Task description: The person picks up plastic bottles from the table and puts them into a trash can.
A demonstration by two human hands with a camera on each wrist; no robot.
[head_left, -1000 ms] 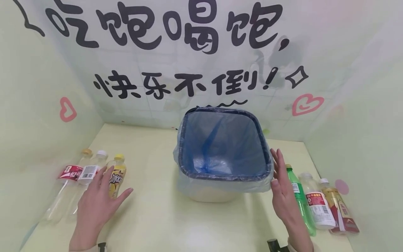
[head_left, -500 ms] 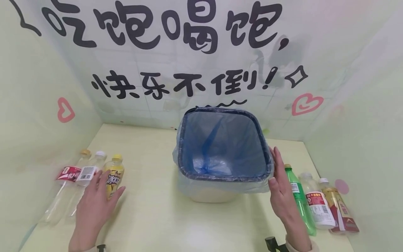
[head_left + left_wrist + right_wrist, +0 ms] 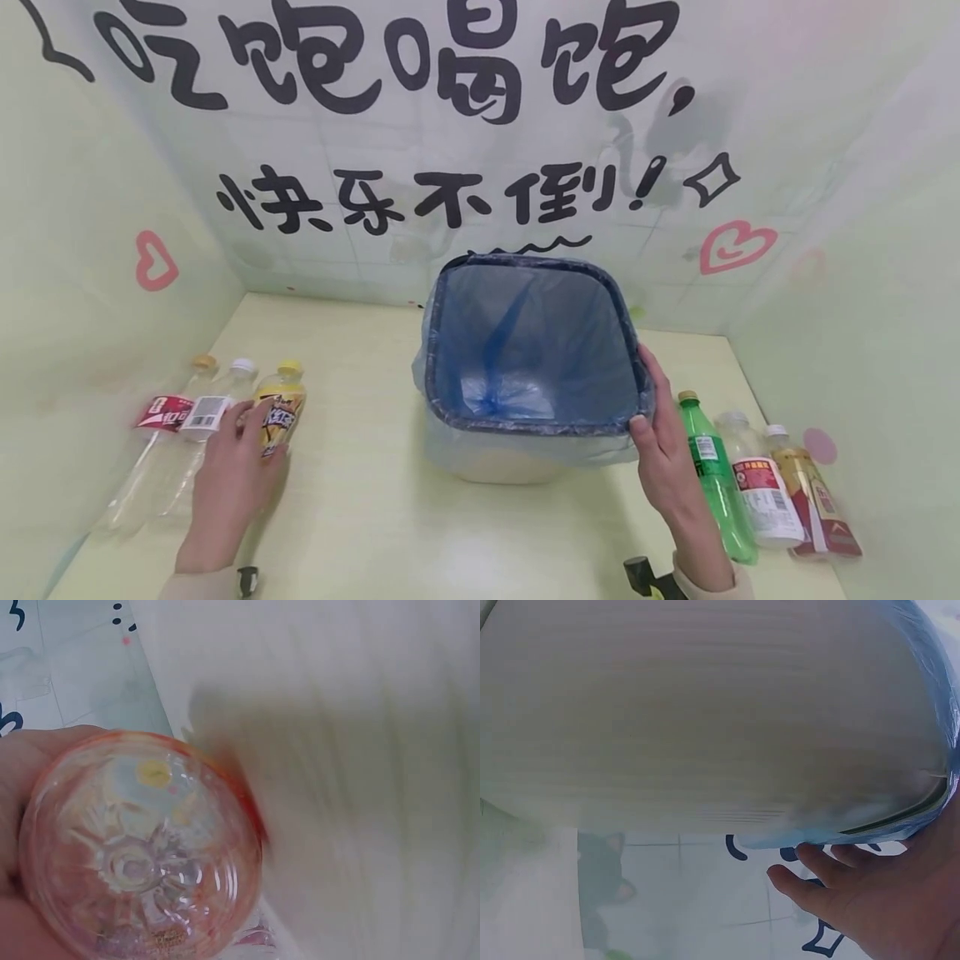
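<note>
My left hand (image 3: pixel 236 467) curls round a yellow-capped drink bottle (image 3: pixel 281 412) at the left. In the left wrist view the bottle's clear round base (image 3: pixel 139 862) faces the camera, with part of the hand (image 3: pixel 30 825) against its side. My right hand (image 3: pixel 667 442) holds the right side of a trash bin (image 3: pixel 513 467) lined with a blue plastic bag (image 3: pixel 536 342). The thumb lies at the rim's near right corner. In the right wrist view the fingers (image 3: pixel 810 892) reach along the outside of the bag; the thumb is mostly hidden there.
Left of the held bottle lie a red-labelled clear bottle (image 3: pixel 167 414) and a white-labelled clear bottle (image 3: pixel 204 412). At the right lie a green bottle (image 3: pixel 712 467), a white-capped bottle (image 3: pixel 761 492) and a pouch (image 3: pixel 813 508). A back wall (image 3: pixel 420 142) stands behind the bin.
My left hand has closed its fingers round the yellow-capped bottle, which has shifted slightly right. My right hand has moved left onto the bin's rim, its thumb now on the corner.
</note>
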